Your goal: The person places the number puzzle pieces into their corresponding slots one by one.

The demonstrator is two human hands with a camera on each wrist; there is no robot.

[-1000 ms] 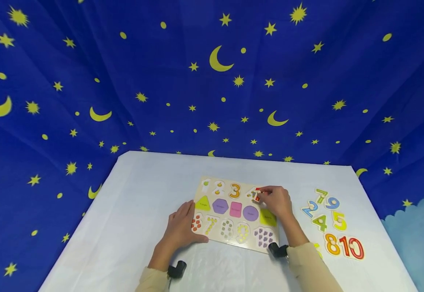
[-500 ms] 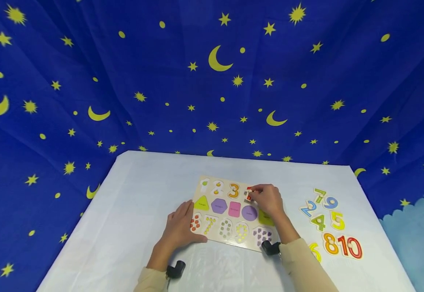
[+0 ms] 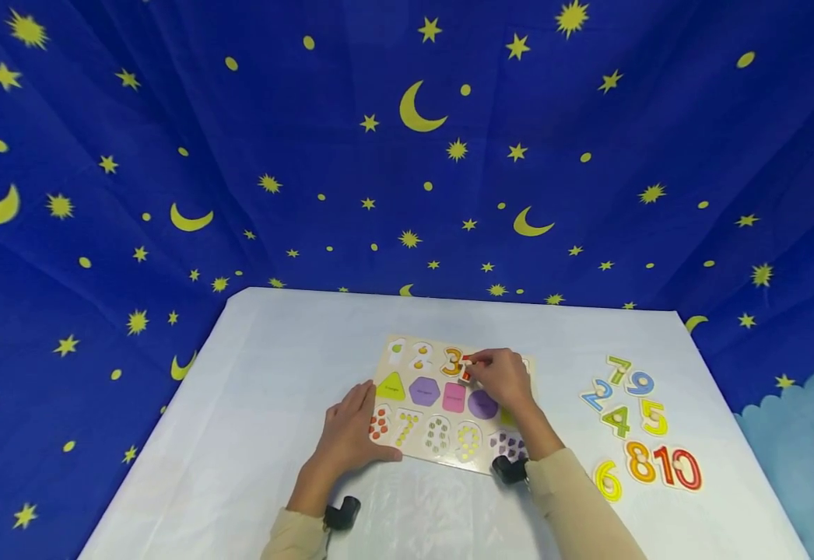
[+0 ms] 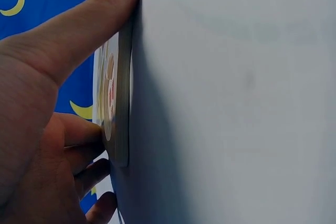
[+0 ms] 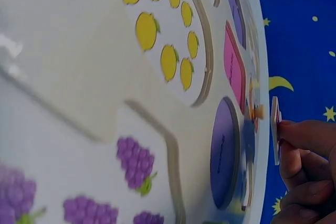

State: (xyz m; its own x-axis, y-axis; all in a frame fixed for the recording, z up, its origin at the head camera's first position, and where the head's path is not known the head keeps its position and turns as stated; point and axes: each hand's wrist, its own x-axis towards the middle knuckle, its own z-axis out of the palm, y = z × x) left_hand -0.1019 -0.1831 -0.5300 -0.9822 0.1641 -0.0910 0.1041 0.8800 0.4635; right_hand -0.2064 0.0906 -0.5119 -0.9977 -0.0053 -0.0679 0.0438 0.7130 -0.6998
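Note:
The wooden number puzzle board [image 3: 449,461] lies on the white table. My left hand [image 3: 347,432] holds its near left corner, with the thumb [image 4: 79,32] along the front edge and the fingers at the left side. Above the top row, my right hand [image 3: 510,381] pinches a red number 1 piece [image 3: 464,374], just right of the orange 3 [image 3: 452,362] in its slot. The right wrist view shows the held piece [image 5: 275,135] edge-on, raised off the board between thumb and fingers. Part of the top row is hidden behind this hand.
Right of the board, loose number pieces lie on the table: the 7 [image 3: 618,369], 9 [image 3: 640,383], 2 [image 3: 597,394], 4 [image 3: 616,421], 5 [image 3: 654,418], 8 [image 3: 640,463], 10 [image 3: 689,470] and 6 [image 3: 608,481]. A blue star-patterned cloth [image 3: 351,93] hangs behind.
Carrying the red number 1 piece, my right hand has moved left along the top row, from over the 4 slot to beside the 3. My left hand stays at the board's corner.

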